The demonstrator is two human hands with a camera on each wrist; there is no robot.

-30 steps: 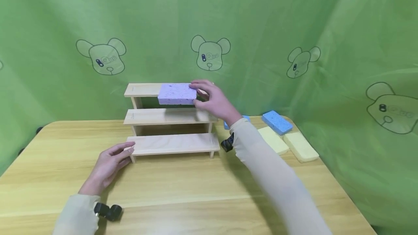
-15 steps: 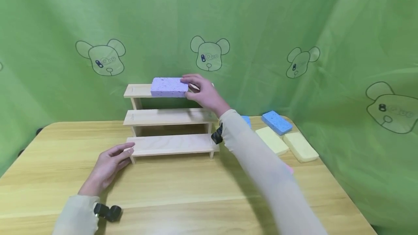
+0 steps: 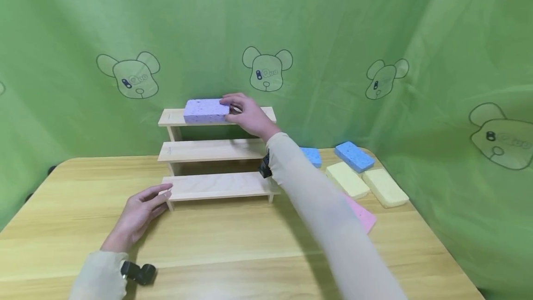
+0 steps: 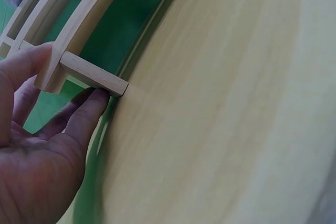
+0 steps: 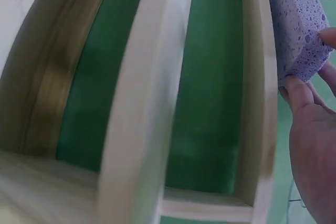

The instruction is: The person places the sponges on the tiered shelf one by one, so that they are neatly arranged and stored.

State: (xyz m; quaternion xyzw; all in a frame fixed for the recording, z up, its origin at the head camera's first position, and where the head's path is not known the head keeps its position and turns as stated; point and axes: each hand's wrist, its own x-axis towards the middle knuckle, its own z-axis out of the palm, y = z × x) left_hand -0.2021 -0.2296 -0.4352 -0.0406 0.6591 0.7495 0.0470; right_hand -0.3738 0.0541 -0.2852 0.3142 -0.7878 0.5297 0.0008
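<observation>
A purple sponge (image 3: 206,110) lies at the top board of a three-step wooden shelf (image 3: 220,184), left of its middle. My right hand (image 3: 250,117) pinches the sponge's right end between thumb and fingers. From the right wrist view, the sponge (image 5: 299,22) appears against or just over the top board; whether it bears fully on the wood I cannot tell. My left hand (image 3: 139,212) holds the left end of the bottom step. In the left wrist view, one digit of that hand (image 4: 44,150) lies at the board's end and other fingertips touch the short leg (image 4: 94,72).
Right of the shelf lie two blue sponges (image 3: 354,156), two pale yellow sponges (image 3: 385,188) and a pink sponge (image 3: 363,214) partly hidden by my right sleeve (image 3: 316,203). A green curtain (image 3: 325,27) stands behind and beside the wooden table (image 3: 225,249).
My right hand has carried the purple sponge left and back, from in front of the top board onto or just over it. The left hand stays in place. More of the pink sponge shows.
</observation>
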